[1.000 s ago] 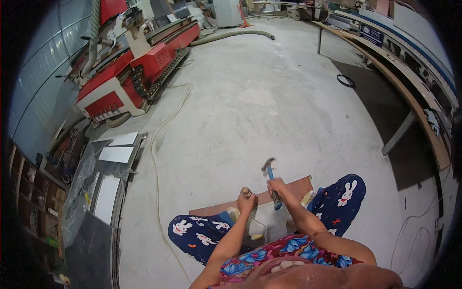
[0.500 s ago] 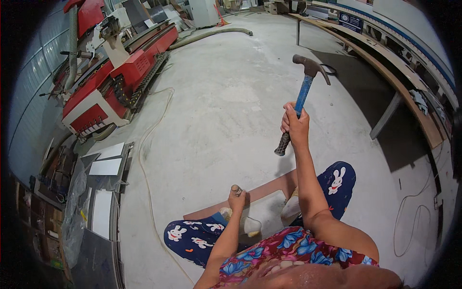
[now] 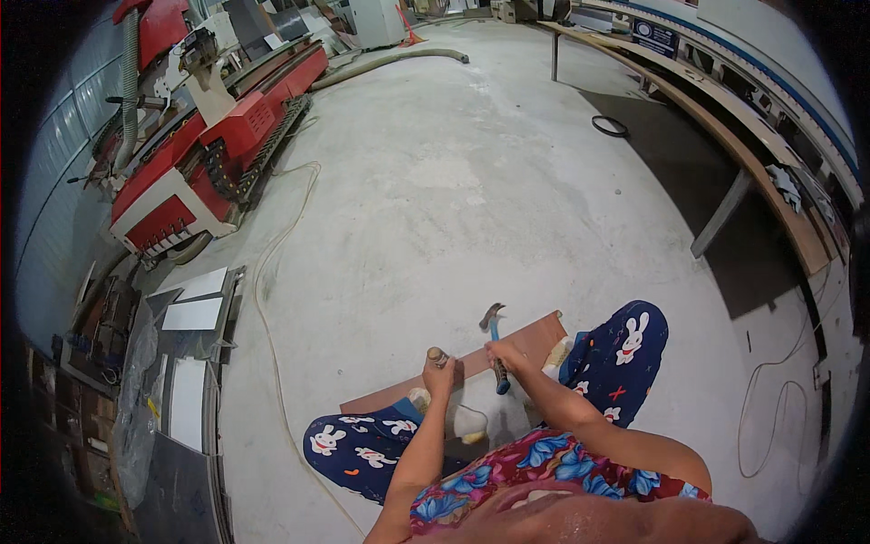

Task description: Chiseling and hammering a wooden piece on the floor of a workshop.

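Brown board [image 3: 536, 337] lies on the floor [image 3: 390, 208] before the folded legs [image 3: 627, 367]. Over it, the right hand [image 3: 510, 355] has its fingers wrapped tightly round a hammer [image 3: 494, 330]. The left hand [image 3: 439, 380] clamps its fingers on a smaller round-ended tool [image 3: 437, 354], its lower end hidden. An off-centre blow could glance off that narrow end and catch the left fingers just beside it.
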`<state>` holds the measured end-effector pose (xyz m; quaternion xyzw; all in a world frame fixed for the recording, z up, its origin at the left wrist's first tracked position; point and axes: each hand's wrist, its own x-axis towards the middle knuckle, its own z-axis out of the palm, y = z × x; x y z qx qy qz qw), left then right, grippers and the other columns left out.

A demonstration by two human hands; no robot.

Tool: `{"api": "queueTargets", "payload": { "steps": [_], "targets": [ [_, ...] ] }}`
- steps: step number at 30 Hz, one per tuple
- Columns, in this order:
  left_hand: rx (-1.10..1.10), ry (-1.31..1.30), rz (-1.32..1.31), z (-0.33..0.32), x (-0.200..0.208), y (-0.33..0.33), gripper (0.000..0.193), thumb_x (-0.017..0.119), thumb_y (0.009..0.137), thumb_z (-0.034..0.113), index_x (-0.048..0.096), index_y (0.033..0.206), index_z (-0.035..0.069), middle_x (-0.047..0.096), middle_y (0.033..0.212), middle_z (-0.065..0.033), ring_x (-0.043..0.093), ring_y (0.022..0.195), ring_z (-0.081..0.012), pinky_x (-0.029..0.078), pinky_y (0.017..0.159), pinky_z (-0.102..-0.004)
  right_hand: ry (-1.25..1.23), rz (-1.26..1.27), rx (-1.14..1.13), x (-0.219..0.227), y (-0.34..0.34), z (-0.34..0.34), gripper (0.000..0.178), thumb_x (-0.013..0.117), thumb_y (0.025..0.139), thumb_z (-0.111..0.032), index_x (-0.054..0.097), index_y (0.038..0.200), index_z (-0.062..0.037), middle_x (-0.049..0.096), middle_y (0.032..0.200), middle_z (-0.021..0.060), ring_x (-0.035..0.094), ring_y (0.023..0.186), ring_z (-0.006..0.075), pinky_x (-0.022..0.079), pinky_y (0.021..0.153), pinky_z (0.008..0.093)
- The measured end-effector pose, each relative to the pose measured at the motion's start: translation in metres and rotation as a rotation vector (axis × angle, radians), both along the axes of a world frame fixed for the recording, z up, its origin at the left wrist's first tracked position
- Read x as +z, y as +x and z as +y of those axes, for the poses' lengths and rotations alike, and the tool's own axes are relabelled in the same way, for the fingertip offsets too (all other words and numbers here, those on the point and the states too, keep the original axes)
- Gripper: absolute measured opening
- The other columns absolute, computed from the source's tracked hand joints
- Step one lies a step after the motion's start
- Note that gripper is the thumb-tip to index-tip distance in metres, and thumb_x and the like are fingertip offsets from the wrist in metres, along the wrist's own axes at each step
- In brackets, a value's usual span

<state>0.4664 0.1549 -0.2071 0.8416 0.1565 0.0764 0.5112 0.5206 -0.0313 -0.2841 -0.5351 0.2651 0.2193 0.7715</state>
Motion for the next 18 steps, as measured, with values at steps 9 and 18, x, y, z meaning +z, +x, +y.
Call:
{"api": "queueTargets", "payload": {
  "steps": [9, 18],
  "targets": [
    [-0.037, -0.001, -0.028, -0.001, -0.018, 0.008, 0.034, 0.067, 0.067, 0.026, 0.059, 0.09, 0.002, 0.065, 0.086, -0.018, 0.063, 0.082, -0.0321, 0.048, 0.073, -0.0385, -0.903, -0.256, 0.793, -0.092, -0.01, 0.001, 0.021, 0.058, 0.072, -0.019, 0.066, 0.088, -0.0073, 0.064, 0.087, 0.0182, 0.064, 0.078, 0.0333, 0.051, 0.069, 0.0446],
    [0.01, -0.009, -0.044, 0.019, -0.018, -0.004, 0.036, 0.07, 0.068, 0.029, 0.059, 0.09, 0.002, 0.065, 0.083, -0.0173, 0.063, 0.08, -0.0317, 0.048, 0.071, -0.0389, -1.168, -0.383, 1.048, -0.051, -0.025, 0.033, 0.023, 0.054, 0.076, -0.02, 0.068, 0.081, -0.002, 0.066, 0.081, 0.0148, 0.065, 0.078, 0.0311, 0.052, 0.066, 0.0399]
  ]
}}
